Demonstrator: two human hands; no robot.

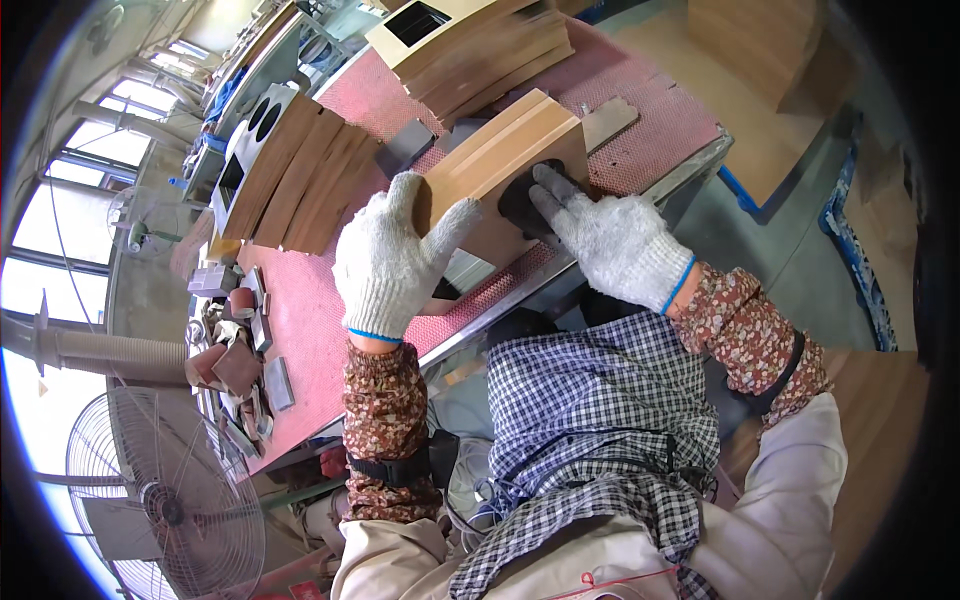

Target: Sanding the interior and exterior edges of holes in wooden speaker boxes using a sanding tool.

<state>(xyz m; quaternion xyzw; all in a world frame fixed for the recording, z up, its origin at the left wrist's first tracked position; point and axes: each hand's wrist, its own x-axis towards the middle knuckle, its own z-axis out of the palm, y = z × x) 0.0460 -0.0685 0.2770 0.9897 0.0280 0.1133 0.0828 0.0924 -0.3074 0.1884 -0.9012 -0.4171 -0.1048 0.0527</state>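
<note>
At the far left, bright windows (65, 213) run along a wall, with a ribbed duct (120, 352) below them and a large wire-cage fan (165, 505) in the lower corner. A smaller fan (140, 232) stands farther back. Next comes the bench (315, 370), covered in pinkish-red textured material. On its left end lies a jumble of sanding blocks and abrasive pieces (237, 368), some grey, some reddish brown. Just beyond, a stack of wooden parts (300, 190) leans at a slant, its pale face showing two round openings and a squarer one.

The left hand (393, 250), in a white knitted glove with a blue cuff edge, is at the left end of a wooden piece (510, 145); its thumb and a raised finger stand moderately apart, spanning the corner and steadying it. The piece stands on the bench near the front edge, directly before the person, who wears a checked apron (600, 390). Grey blocks (405, 148) lie behind it, and farther back sits a second wooden stack (480, 60).

The right hand (615, 245), gloved alike, has its fingers (557, 190) extended, slightly parted, over a dark round opening in the piece; whether they grip anything is hidden. A flat piece (609, 123) lies just beyond. Farther right are large wooden panels (755, 50).
</note>
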